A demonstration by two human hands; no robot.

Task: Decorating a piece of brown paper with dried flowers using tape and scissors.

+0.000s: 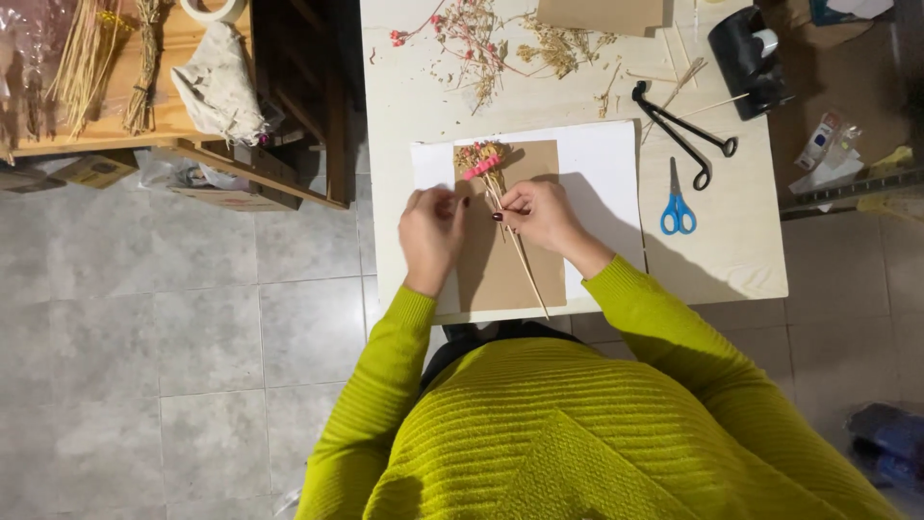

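pale smooth matt wooden desk (pixel 741 241) | matt brown kraft-paper card (pixel 500 270) on white paper sheet (pixel 602 183) | blue glossy plastic-handled metal scissors (pixel 678 202) | ribbed lime knit sleeve (pixel 654 318) | grey floor tiles (pixel 192 318), dull sheen

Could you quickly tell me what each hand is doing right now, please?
Left hand: fingers curled over the brown card; whether it holds anything cannot be told.
Right hand: pinched shut on the dried flower stems.
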